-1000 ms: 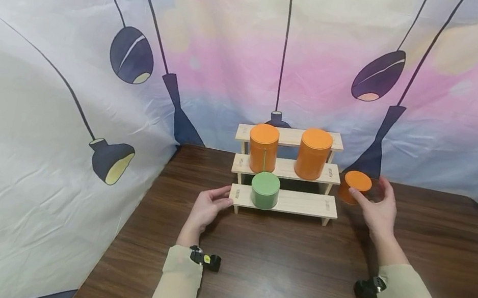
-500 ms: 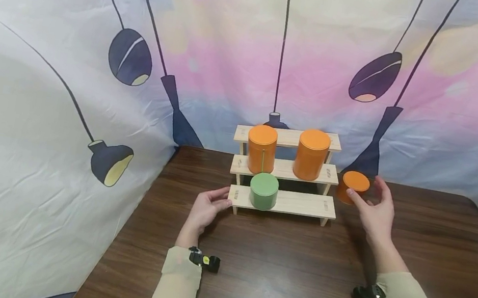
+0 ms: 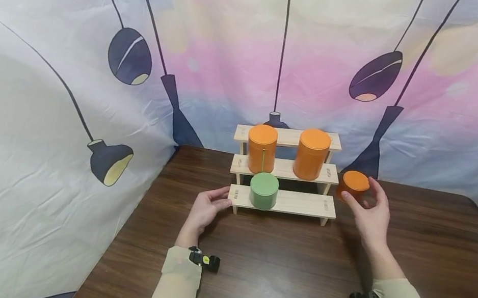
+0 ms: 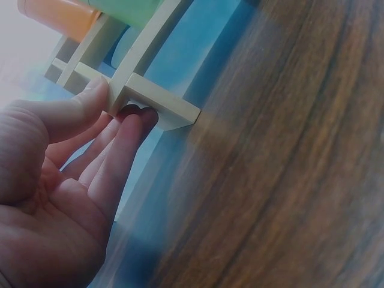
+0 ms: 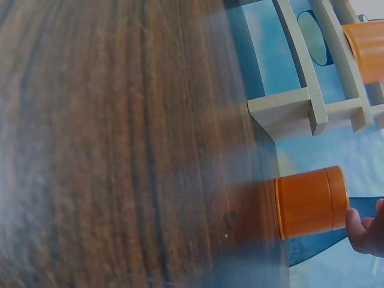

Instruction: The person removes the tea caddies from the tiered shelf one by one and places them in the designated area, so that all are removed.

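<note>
Left hand (image 3: pixel 204 211) pinches rack (image 3: pixel 305 203) by its end. Right hand (image 3: pixel 375 215), fingers half spread, touches small orange tin (image 3: pixel 355 180) on table (image 3: pixel 275 278); firm grip, cannot tell. Between hands, apparently already placed: green tin (image 3: pixel 263 194), two taller orange tins (image 3: pixel 311 154) behind it. Only small one remains outside; rack end stands close, left of right hand.

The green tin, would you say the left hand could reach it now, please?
Probably yes: nothing stands between the left hand and the green tin, though that hand grips the end of the lowest shelf and would likely need to let go.
</note>
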A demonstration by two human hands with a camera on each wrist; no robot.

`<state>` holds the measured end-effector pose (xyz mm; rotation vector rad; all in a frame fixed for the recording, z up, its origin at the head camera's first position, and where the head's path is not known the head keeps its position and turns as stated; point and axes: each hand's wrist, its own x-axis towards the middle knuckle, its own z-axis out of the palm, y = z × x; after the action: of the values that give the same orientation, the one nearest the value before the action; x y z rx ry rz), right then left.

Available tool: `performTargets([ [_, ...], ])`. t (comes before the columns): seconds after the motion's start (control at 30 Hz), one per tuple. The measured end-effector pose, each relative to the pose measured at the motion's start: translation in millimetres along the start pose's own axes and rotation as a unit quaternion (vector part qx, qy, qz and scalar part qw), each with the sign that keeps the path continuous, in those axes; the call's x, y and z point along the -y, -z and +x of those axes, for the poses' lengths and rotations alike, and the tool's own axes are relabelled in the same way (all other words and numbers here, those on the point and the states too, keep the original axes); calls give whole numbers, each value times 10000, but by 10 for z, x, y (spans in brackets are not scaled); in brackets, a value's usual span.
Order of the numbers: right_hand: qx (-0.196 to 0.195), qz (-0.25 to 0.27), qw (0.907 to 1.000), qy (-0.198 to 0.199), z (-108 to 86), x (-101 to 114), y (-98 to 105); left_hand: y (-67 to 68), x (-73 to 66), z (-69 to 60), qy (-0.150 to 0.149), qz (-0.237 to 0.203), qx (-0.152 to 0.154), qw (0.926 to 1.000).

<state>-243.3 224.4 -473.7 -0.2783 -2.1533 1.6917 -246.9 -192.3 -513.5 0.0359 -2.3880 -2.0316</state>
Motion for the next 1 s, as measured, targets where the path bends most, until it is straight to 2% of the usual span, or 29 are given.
performTargets([
  [0.23,73,78,9999,63,-32,17,-29,6,-2,10,-1,-62,20,10000],
  [0.67,99,179,9988,441,-155,-17,-162,15,7,17,-23,-106,26,9999],
  [1.0,157,236,9984,496,-226,-40,-255,6,15,16,-62,-131,34,9999],
])
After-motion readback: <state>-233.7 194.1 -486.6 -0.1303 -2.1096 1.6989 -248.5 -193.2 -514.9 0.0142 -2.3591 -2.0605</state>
